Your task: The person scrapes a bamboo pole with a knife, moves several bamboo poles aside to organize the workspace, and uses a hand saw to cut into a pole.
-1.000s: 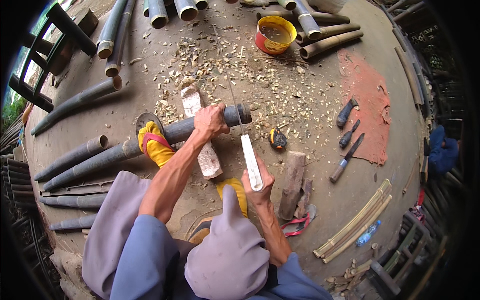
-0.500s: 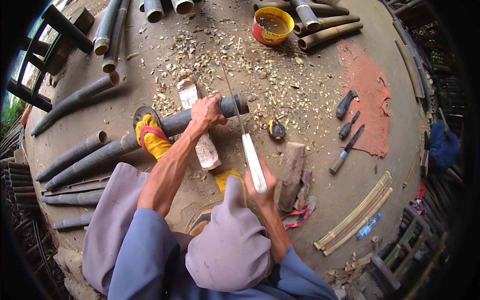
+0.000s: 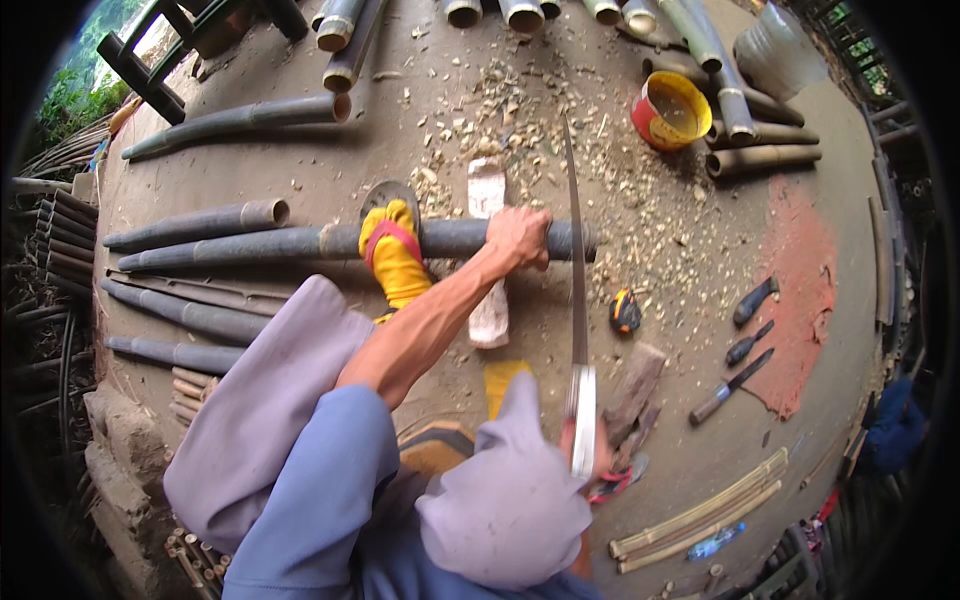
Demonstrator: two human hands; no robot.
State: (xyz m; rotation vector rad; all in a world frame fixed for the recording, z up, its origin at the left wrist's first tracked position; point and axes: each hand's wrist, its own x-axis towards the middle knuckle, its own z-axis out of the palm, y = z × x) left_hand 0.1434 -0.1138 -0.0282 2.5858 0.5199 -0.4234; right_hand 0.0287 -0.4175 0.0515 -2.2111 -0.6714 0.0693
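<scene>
A long dark bamboo pole (image 3: 300,242) lies across the ground in front of me, resting on a pale wooden block (image 3: 488,255). My left hand (image 3: 518,238) grips the pole near its right end. A foot in a yellow boot (image 3: 392,255) presses on the pole to the left of that hand. My right hand (image 3: 598,452), mostly hidden behind my knee, holds a long-bladed knife (image 3: 576,300) by its handle. The blade points away from me and crosses the pole's right end, just right of my left hand.
More bamboo poles (image 3: 200,222) lie to the left and along the top. A red and yellow bucket (image 3: 671,110) stands at upper right. A tape measure (image 3: 625,311), several dark-handled knives (image 3: 735,368), wood chunks (image 3: 632,395) and split bamboo strips (image 3: 700,515) lie to the right. Wood chips litter the ground.
The knife blade has swung from leaning left to almost straight ahead, its edge now over the pole's right end. My left hand stays on the pole. The view has shifted.
</scene>
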